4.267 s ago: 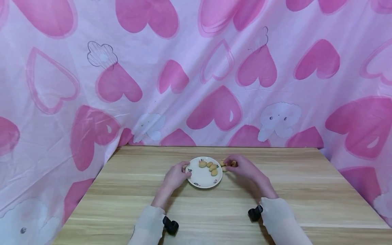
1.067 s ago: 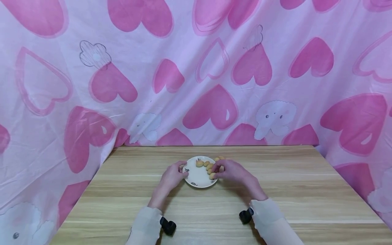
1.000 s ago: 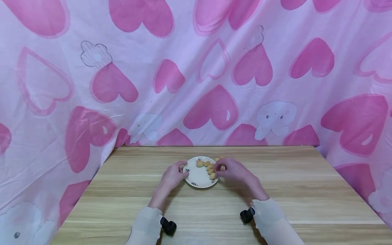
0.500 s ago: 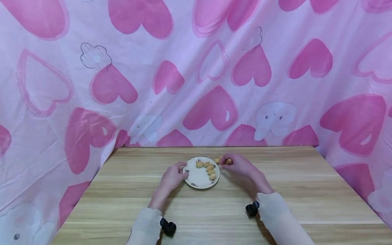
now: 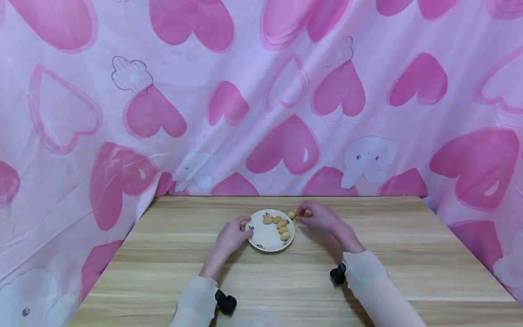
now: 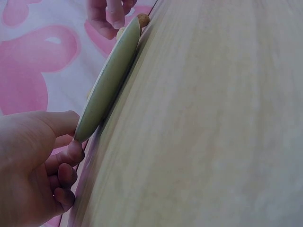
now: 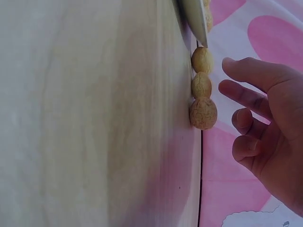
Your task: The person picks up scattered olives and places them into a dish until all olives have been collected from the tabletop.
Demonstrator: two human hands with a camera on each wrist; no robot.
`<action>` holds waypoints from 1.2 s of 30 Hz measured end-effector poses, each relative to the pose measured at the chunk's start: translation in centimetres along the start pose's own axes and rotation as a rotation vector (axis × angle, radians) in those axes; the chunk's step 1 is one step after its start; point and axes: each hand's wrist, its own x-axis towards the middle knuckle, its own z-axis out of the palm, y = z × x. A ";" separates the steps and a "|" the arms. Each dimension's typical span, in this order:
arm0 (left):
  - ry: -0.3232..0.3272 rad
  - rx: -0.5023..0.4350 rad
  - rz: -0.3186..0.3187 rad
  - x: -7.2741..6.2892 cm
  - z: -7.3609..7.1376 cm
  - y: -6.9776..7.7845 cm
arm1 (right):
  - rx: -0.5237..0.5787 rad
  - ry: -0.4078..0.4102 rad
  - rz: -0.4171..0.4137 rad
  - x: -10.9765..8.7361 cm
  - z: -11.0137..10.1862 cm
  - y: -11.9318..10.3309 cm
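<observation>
A small white plate [image 5: 263, 236] with dark printed motifs stands on the table in the head view. My left hand [image 5: 230, 235] pinches its left rim; in the left wrist view the thumb and a finger meet at the plate's edge. Several tan, wrinkled, nut-like pieces [image 5: 284, 235] form a curved line along the plate's right side. Beside the plate lie more such pieces [image 7: 203, 113], lined up in the right wrist view. My right hand [image 5: 323, 218] hovers at these loose pieces, partly covering them in the head view. Its thumb and fingers are apart, with nothing between them.
The wooden table [image 5: 261, 286] runs out toward its back edge just behind the plate. A pink cloth with hearts [image 5: 286, 145] hangs behind it. Each sleeve carries a small black camera [image 5: 226, 302] at the wrist.
My right hand has let go of a piece at the plate's near right and moved right and back to the loose pieces. That piece lies on the plate. My left hand keeps the rim.
</observation>
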 end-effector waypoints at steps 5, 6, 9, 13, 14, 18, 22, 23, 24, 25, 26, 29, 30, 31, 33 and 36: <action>-0.004 -0.001 0.006 0.0 -0.1 0.0 | -0.029 -0.011 -0.014 0.4 0.0 0.5; -0.003 -0.003 0.006 0.0 -0.1 0.0 | -0.030 -0.015 -0.013 0.5 0.0 0.5; 0.000 0.000 0.012 0.0 -0.1 -0.1 | -0.036 -0.028 -0.006 0.6 0.0 0.6; 0.003 -0.001 0.014 0.1 -0.1 -0.1 | -0.062 -0.043 -0.004 0.8 0.1 0.7; 0.002 -0.004 0.014 0.1 -0.1 -0.1 | -0.074 -0.046 -0.002 0.8 0.1 0.6; -0.005 -0.005 0.004 0.1 0.0 -0.2 | -0.103 -0.068 0.017 0.8 0.1 0.5; -0.008 -0.006 0.001 0.1 0.1 -0.3 | -0.094 -0.081 0.038 0.9 0.2 0.6; -0.008 -0.004 0.001 0.1 0.1 -0.3 | -0.095 -0.080 0.041 0.9 0.3 0.6; -0.008 -0.006 0.001 0.1 0.1 -0.3 | -0.095 -0.079 0.048 0.9 0.3 0.7; -0.007 -0.006 0.002 0.1 0.1 -0.3 | -0.098 -0.075 0.042 0.9 0.4 0.7; -0.007 -0.006 0.001 0.1 0.1 -0.2 | -0.100 -0.072 0.045 0.9 0.4 0.8; -0.007 -0.001 0.000 0.1 0.2 -0.2 | -0.103 -0.056 0.032 0.7 0.5 0.8; -0.007 -0.002 -0.001 0.1 0.2 -0.2 | -0.098 -0.049 0.026 0.7 0.4 0.8; -0.007 -0.002 -0.001 0.1 0.2 -0.2 | -0.094 -0.043 0.021 0.7 0.4 0.8; -0.006 -0.006 0.000 0.1 0.1 -0.2 | -0.082 -0.032 0.016 0.5 0.4 0.6; -0.005 -0.010 -0.001 0.0 0.0 -0.2 | -0.069 -0.026 0.018 0.3 0.3 0.3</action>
